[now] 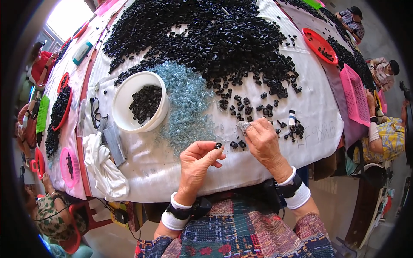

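White cloth covers the whole desk (309, 112), and across its far half spreads a huge heap of small black parts (215, 34). Just this side of it lies a patch of pale blue springs (187, 103), running down toward the near edge. Left of the springs stands a white bucket (124, 116), partly filled with more black pieces. A crumpled white rag (103, 165) droops over the desk's left edge, and a red tray (319, 45) and a pink basket (355, 92) sit over on the right side. Now the hands: the right hand (263, 142) is closed, fingertips pinched on a small clump of springs (243, 126) among scattered black pieces. The left hand (197, 160) is up off the cloth, thumb and forefinger clamped on one small black part (218, 145), just beside the right hand, near the desk's front edge.
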Demonstrator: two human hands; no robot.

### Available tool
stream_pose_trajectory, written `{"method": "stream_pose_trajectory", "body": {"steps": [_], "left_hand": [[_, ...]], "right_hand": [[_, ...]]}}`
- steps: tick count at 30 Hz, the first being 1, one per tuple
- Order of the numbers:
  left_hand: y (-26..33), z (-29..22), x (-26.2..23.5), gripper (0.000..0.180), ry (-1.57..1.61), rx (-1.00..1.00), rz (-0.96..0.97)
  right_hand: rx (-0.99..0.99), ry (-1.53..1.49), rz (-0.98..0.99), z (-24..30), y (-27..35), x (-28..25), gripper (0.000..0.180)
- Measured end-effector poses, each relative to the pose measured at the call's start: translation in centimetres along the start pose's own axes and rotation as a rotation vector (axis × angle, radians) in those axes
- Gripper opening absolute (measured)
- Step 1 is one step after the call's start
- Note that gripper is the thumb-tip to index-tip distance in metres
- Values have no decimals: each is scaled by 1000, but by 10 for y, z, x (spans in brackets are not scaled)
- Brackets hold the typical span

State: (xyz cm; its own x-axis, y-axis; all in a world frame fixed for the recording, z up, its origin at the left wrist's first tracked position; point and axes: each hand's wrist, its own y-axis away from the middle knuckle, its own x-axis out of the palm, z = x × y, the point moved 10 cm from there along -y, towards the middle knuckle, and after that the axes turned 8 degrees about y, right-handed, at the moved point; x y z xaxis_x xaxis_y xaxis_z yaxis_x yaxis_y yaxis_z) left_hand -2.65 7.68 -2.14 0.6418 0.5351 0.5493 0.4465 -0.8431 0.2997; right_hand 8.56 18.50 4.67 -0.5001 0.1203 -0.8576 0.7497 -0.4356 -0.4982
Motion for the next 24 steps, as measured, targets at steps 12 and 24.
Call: {"method": "stream_pose_trajectory", "body": {"steps": [12, 24], "left_hand": [[1, 2, -1, 15, -7, -10, -11], [0, 1, -6, 17, 24, -6, -46]], "right_hand": [[-21, -51, 78, 7, 5, 9, 15], [442, -445, 68, -37, 16, 11, 14]]}}
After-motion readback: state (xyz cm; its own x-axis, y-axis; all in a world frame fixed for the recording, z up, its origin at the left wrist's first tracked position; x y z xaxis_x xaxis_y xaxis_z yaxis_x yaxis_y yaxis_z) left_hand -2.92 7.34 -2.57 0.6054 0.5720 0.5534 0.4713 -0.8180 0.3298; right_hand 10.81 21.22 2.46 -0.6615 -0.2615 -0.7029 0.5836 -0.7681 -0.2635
